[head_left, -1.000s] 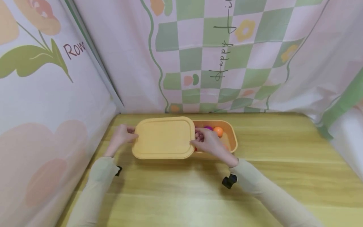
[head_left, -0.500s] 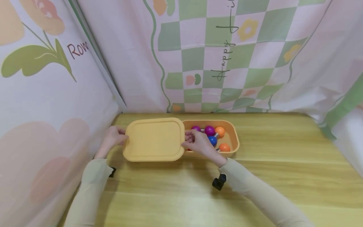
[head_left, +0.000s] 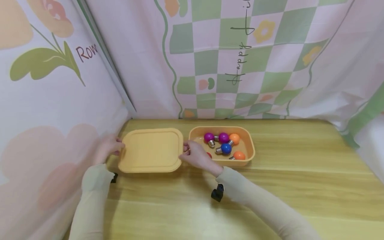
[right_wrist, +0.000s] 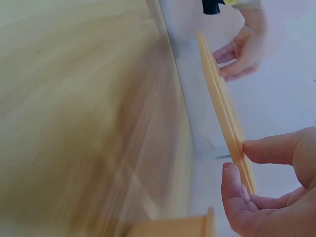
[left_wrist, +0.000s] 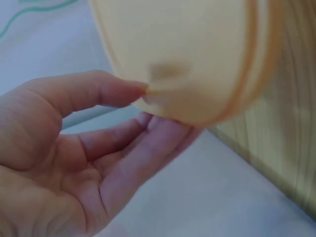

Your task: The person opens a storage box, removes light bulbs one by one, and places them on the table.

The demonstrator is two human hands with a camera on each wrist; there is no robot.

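A flat yellow-orange lid [head_left: 151,150] with rounded corners is held level between both hands, off to the left of an orange box. My left hand [head_left: 108,147] pinches its left edge; the left wrist view shows the thumb [left_wrist: 118,91] on one face and fingers on the other. On the opposite edge, my right hand [head_left: 198,155] grips with thumb and fingers. The lid appears raised off the table in the right wrist view. Inside the uncovered box [head_left: 250,146] lie several coloured light bulbs: purple ones, a blue bulb [head_left: 226,148], orange ones and a partly hidden red one.
The wooden table [head_left: 288,186] carries the box near its back edge. A white curtain with a green check pattern [head_left: 228,60] hangs behind. On the left stands a printed cloth wall [head_left: 60,110], close beside my left hand.
Both hands have carried the lid leftward, from partly over the box to fully beside it. More of the light bulbs inside the box have come into view.
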